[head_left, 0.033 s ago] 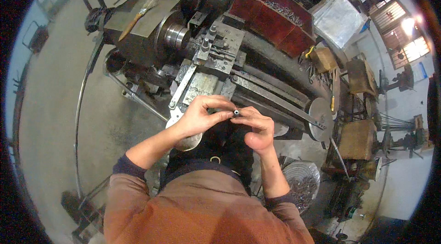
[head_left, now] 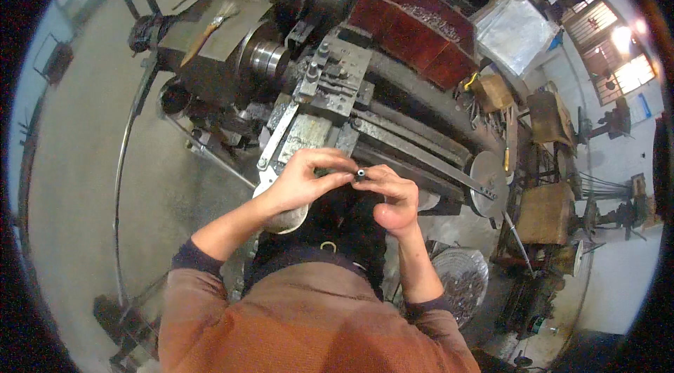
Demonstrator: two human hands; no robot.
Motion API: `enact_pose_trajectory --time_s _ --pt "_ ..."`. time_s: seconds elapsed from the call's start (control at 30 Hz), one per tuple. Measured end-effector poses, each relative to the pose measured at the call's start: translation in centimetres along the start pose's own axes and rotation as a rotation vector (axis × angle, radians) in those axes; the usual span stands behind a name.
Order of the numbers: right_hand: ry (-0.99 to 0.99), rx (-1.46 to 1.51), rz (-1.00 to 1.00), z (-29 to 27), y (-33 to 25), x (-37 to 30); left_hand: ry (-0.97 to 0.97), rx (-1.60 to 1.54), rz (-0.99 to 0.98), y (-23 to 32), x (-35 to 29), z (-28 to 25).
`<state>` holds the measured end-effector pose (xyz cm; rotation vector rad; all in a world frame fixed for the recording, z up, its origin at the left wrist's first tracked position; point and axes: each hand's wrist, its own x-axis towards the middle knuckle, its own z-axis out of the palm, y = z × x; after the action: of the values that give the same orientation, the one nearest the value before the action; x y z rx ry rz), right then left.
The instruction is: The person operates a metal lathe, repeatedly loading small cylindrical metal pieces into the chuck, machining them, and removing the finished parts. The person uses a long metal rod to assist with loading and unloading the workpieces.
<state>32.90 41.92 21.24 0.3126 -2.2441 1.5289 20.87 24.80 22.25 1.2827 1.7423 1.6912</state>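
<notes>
Both hands meet in front of my body, just short of the lathe's carriage. Between their fingertips is a small dark metal tube with a bright ring at its end. My left hand reaches it from the left, thumb and fingertips closed at its side. From the right, my right hand pinches it with fingers curled; the rest of its length is hidden. Beyond the hands stands the lathe's tool post, with the bright round spindle end to its left. Nothing is seen clamped there.
A red tray with small metal pieces lies behind the lathe bed. A brush rests on the headstock. At the right are a round handwheel, hand tools and a plastic-wrapped stack. A bin of metal chips stands by my right elbow.
</notes>
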Motion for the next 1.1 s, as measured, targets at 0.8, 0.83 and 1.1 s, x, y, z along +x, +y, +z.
enact_pose_trajectory --time_s 0.8,0.83,1.1 --pt "0.318 -0.641 0.306 -15.8 5.1 -1.3 0.319 0.96 -0.372 -7.4 -7.9 -11.6" --pt "0.337 -0.685 0.363 -16.9 4.3 -4.7 0.334 0.906 -0.458 -8.3 -8.1 -12.1" --pt "0.779 -0.815 1.136 -20.9 -2.3 -28.2 0.124 0.815 -0.48 -10.8 -4.7 -13.2"
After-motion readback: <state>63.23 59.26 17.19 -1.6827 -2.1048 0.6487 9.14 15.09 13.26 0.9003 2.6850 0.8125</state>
